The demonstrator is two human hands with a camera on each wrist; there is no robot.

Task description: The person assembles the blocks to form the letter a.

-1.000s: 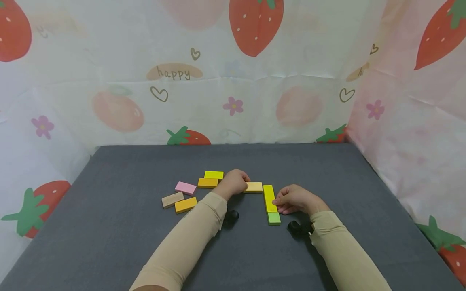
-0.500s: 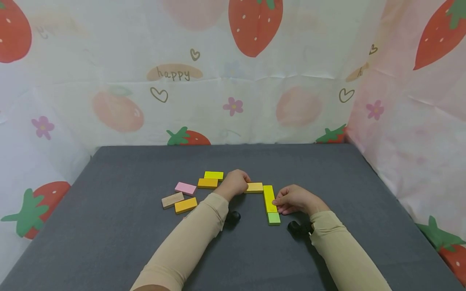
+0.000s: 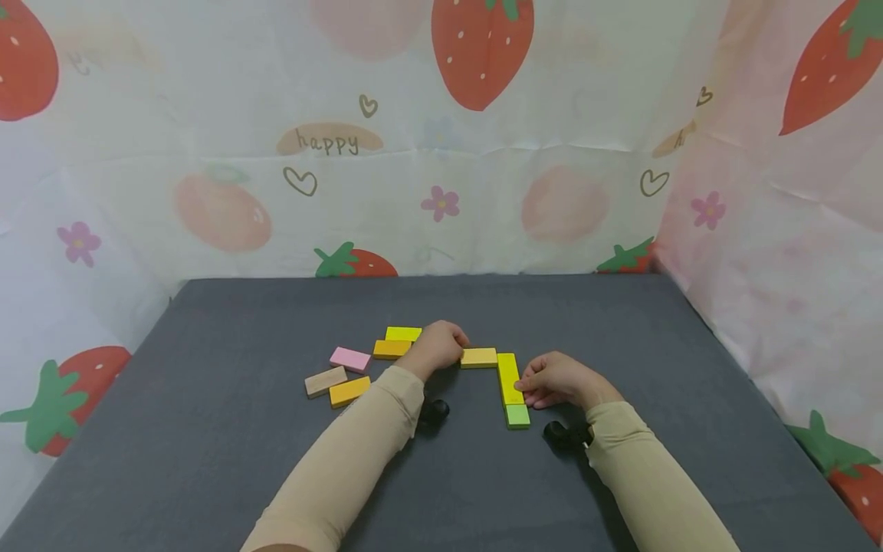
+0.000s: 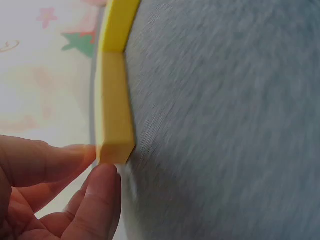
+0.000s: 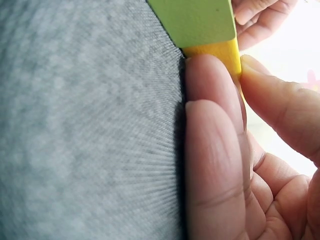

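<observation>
In the head view, my left hand is at the left end of a pale yellow block lying flat. Its thumb and index fingertips sit at that end's edges in the left wrist view. A bright yellow strip meets the pale block's right end; I cannot tell if it is one block or more. A green block continues it toward me. My right hand holds the strip's right side, thumb on its top edge and fingers along its side, beside the green block's end.
Left of my left hand lie a yellow block, an orange one, a pink one, a plain wooden one and another orange one. Grey cloth covers the table. Strawberry-print curtains hang behind and beside it.
My left hand has drawn back slightly left, showing more of the pale block's end. The right hand stays in place. The view has shifted a little.
</observation>
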